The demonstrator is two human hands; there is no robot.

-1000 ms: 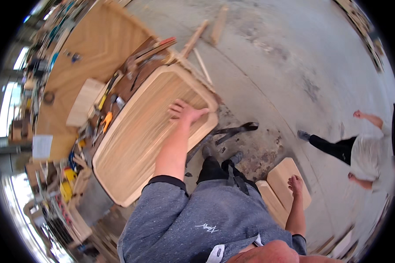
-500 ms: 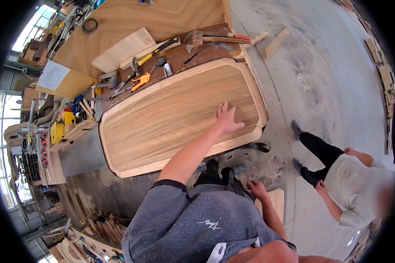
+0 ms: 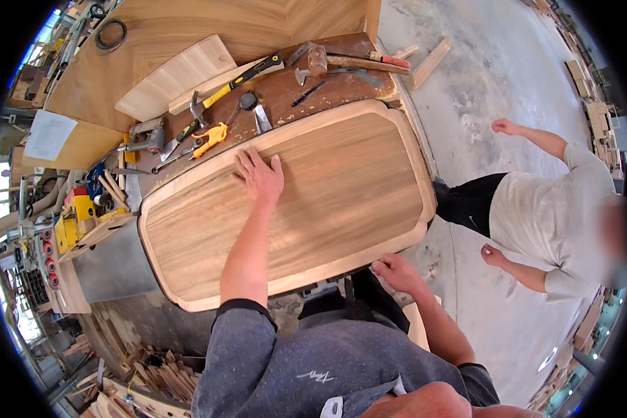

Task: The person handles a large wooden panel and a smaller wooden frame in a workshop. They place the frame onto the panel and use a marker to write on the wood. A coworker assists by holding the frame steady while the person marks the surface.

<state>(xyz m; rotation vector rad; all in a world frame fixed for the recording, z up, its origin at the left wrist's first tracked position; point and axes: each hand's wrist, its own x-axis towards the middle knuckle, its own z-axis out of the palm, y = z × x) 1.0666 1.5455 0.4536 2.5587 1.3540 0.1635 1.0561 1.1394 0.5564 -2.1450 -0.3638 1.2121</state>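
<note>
A large wooden panel with cut corners, a darker grained middle and a pale border lies flat before me. My left hand rests on it near the far border, palm down with its fingers spread. At the panel's near right edge is my right hand, its fingers curled in; whether they touch the edge or hold anything is hidden. Beyond the panel lie an orange blow gun, a claw hammer with a yellow and black handle, a round black thing and a dark pen-like stick.
A wooden mallet and a metal caliper lie at the back. A nail gun stands left of the blow gun. On the right a co-worker in a pale shirt is close to the panel's end. Scrap wood is heaped lower left.
My left hand has slid from the panel's right part toward its far left border. My right hand has risen from beside my body to the near edge. The co-worker has come closer.
</note>
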